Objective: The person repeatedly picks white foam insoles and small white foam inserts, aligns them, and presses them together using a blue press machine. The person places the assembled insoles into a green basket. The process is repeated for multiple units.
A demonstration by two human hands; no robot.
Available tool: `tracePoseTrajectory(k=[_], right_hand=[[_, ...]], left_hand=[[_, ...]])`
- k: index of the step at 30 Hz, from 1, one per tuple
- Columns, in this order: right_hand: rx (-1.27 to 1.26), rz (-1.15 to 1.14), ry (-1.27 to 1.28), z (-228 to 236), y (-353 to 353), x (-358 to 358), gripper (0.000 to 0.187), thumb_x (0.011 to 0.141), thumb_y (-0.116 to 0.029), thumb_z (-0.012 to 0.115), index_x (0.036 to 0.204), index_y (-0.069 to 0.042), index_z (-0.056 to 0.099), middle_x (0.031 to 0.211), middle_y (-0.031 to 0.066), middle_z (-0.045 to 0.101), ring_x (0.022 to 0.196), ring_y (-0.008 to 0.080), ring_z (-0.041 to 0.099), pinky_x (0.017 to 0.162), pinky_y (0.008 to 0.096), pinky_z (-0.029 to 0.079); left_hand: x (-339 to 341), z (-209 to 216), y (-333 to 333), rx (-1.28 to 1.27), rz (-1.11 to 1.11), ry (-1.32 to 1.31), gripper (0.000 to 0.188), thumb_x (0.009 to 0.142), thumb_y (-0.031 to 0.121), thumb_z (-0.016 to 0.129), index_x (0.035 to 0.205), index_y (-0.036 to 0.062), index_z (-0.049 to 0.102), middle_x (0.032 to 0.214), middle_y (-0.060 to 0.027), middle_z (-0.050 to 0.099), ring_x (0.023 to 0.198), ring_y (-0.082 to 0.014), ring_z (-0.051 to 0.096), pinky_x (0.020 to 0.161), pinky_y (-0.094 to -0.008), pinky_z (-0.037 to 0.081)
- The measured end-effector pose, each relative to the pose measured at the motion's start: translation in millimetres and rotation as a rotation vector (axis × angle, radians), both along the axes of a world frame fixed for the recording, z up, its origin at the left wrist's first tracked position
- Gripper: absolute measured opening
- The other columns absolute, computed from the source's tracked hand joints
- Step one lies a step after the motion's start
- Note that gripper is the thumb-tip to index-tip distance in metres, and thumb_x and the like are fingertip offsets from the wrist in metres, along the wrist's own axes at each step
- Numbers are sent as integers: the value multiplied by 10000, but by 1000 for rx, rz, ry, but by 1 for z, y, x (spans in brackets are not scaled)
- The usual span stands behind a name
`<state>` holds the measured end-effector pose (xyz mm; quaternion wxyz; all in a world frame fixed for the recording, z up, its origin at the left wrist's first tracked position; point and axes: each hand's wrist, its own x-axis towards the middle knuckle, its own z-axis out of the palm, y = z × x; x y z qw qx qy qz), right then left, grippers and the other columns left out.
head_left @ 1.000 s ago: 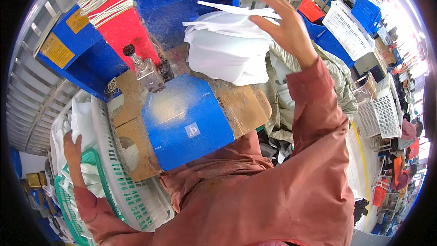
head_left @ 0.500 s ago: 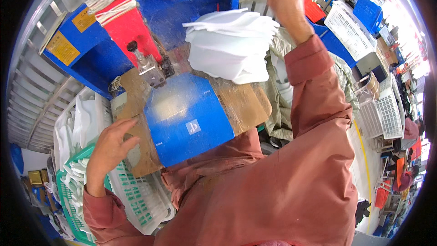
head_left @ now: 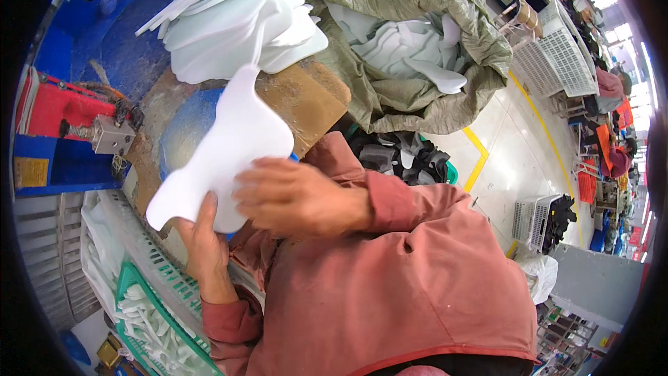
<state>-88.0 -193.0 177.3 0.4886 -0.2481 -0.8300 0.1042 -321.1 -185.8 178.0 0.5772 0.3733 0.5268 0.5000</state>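
A white, curved flat piece of foam-like sheet [head_left: 226, 141] is held tilted over the work surface in front of me. My left hand [head_left: 203, 240] is shut on its lower edge, thumb on top and fingers underneath. At its right edge lies my right hand [head_left: 289, 198], a little blurred, fingers stretched out across the sheet; I cannot tell how firmly it touches. Behind the held piece rises a stack of similar white pieces [head_left: 236, 24]. Beneath it are a cardboard sheet [head_left: 309, 101] and a blue panel [head_left: 182, 129], mostly covered.
To the left stands a blue machine [head_left: 52, 49] with a red arm and a metal head [head_left: 111, 134]. An olive sack [head_left: 396, 115] of white pieces sits right of the stack. Green baskets [head_left: 125, 282] with white pieces stand lower left. Dark scraps [head_left: 400, 157] lie below the sack.
My view has turned to the right. My right hand has come down from above the stack, and a white piece is now in front of me, gripped by my left hand, which was empty.
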Motion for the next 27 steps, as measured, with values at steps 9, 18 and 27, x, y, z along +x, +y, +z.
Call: tracePoseTrajectory(k=[9,18,27], right_hand=[[-1178,163,584,-32,49,-14,423,1093,-223,647,1389,75,599,1179,84,720,1014,102,650,871,259,522],[-1304,313,698,-45,102,-95,215,1079,-164,650,1164,31,680,945,-12,659,825,40,561,688,227,472],[-1275,420,566,-32,128,-125,242,1077,-163,640,1202,37,696,959,-11,672,795,47,577,659,227,468]], left_hand=[[-45,-30,-44,-33,89,-66,479,983,42,707,1432,-23,556,1340,-101,673,1211,-193,647,1046,-370,523],[-97,-1,-45,128,283,37,512,992,-6,653,1481,-30,504,1402,-140,647,1261,-225,644,1086,-377,508],[-127,16,-35,205,344,29,544,990,-14,631,1514,-20,484,1397,-129,652,1265,-227,646,1085,-374,507]])
